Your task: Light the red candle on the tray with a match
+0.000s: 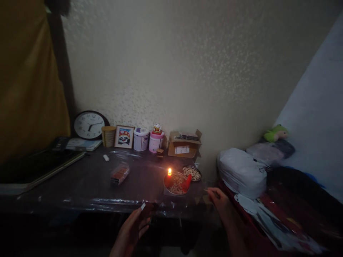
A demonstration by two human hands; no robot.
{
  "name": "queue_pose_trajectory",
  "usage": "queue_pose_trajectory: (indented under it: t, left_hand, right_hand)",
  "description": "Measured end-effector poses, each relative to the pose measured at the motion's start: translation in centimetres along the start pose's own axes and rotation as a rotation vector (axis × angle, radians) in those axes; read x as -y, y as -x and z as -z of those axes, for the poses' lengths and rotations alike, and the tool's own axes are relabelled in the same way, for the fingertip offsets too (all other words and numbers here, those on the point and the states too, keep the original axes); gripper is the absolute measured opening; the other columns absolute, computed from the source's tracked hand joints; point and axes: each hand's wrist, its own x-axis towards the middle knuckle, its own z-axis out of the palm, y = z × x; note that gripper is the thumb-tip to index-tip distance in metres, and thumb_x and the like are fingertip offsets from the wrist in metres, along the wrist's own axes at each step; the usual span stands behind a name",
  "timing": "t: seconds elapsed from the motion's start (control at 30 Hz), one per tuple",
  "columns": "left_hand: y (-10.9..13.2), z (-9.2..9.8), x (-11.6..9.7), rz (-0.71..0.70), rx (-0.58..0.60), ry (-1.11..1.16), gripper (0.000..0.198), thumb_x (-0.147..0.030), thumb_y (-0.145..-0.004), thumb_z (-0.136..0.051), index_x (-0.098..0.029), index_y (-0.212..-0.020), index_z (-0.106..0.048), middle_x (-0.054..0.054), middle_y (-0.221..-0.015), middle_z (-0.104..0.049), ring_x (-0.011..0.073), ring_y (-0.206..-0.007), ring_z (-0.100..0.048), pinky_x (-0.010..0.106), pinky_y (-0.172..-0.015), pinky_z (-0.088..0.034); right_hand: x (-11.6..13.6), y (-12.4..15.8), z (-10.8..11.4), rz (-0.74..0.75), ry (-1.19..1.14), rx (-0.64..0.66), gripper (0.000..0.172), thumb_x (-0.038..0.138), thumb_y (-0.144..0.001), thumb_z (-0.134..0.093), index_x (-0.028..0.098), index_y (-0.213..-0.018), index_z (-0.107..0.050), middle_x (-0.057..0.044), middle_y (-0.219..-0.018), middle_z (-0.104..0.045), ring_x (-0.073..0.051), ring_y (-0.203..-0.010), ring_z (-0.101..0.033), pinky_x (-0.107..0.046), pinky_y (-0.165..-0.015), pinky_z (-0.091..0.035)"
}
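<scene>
My left hand (134,225) is at the front edge of the table, its fingers curled round a small box (144,208) that is dark with a pale end. To the right of the table's plate, my right hand (217,200) pinches a thin pale stick (206,190), its tip pointing left. A lit red candle (169,175) stands at the left side of a round plate (177,187) of small bits. Another red candle (187,183), unlit, leans at the plate's right side. Behind it sits a dish of pale sticks (192,172).
On the dark table (144,178) lie a wrapped pack (119,174) and a small white object (106,157). Along the wall stand a clock (90,125), a framed picture (124,137), two tins and a cardboard box (184,146). White bags (242,171) are at the right.
</scene>
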Motion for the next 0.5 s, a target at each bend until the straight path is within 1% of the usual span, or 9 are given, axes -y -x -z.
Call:
queue_pose_trajectory:
  t: [0.1, 0.2, 0.3, 0.4, 0.5]
  left_hand:
    - [0.6, -0.4, -0.3, -0.003, -0.034, 0.017, 0.029, -0.037, -0.055, -0.078, -0.025, -0.081, -0.072, -0.002, -0.085, -0.076, 0.0212, -0.075, -0.068, 0.034, -0.075, -0.050]
    - [1.4, -1.3, -0.7, 0.013, -0.088, 0.008, 0.036, -0.039, -0.048, -0.081, -0.025, -0.079, -0.072, -0.001, -0.085, -0.076, 0.0233, -0.076, -0.068, 0.034, -0.074, -0.050]
    - [1.6, -1.6, -0.9, 0.037, -0.101, 0.002, 0.039, -0.038, -0.043, -0.083, -0.024, -0.078, -0.072, 0.000, -0.088, -0.076, 0.0244, -0.080, -0.067, 0.034, -0.075, -0.049]
    - [1.0, -0.9, -0.6, 0.056, -0.098, 0.013, 0.040, -0.034, -0.042, -0.083, -0.025, -0.079, -0.072, 0.000, -0.086, -0.076, 0.0241, -0.079, -0.067, 0.034, -0.077, -0.049]
    - [0.0, 0.3, -0.2, 0.062, -0.107, 0.030, 0.041, -0.028, -0.041, -0.083, -0.026, -0.080, -0.073, 0.001, -0.086, -0.076, 0.0246, -0.078, -0.067, 0.035, -0.075, -0.050]
  right_hand:
    - [-1.1, -1.3, -0.8, -0.061, -0.027, -0.032, 0.025, 0.037, -0.056, -0.066, 0.017, -0.070, -0.069, 0.001, -0.055, -0.064, -0.017, -0.053, -0.060, -0.026, -0.051, -0.046]
    - [-2.0, -2.7, -1.7, -0.081, -0.063, -0.051, 0.023, 0.035, -0.050, -0.067, 0.017, -0.065, -0.068, 0.001, -0.053, -0.064, -0.016, -0.050, -0.059, -0.026, -0.049, -0.045]
    - [-2.5, -4.1, -2.7, -0.073, -0.096, -0.041, 0.023, 0.036, -0.047, -0.068, 0.017, -0.060, -0.066, 0.000, -0.054, -0.064, -0.016, -0.050, -0.059, -0.027, -0.051, -0.046]
    - [-3.0, -5.4, -3.8, -0.066, -0.087, -0.031, 0.025, 0.037, -0.050, -0.066, 0.017, -0.063, -0.068, 0.001, -0.052, -0.064, -0.016, -0.048, -0.057, -0.027, -0.050, -0.045]
    - [-3.7, -6.9, -5.2, -0.047, -0.059, -0.043, 0.021, 0.037, -0.051, -0.065, 0.018, -0.059, -0.067, 0.001, -0.050, -0.062, -0.016, -0.048, -0.056, -0.028, -0.050, -0.045]
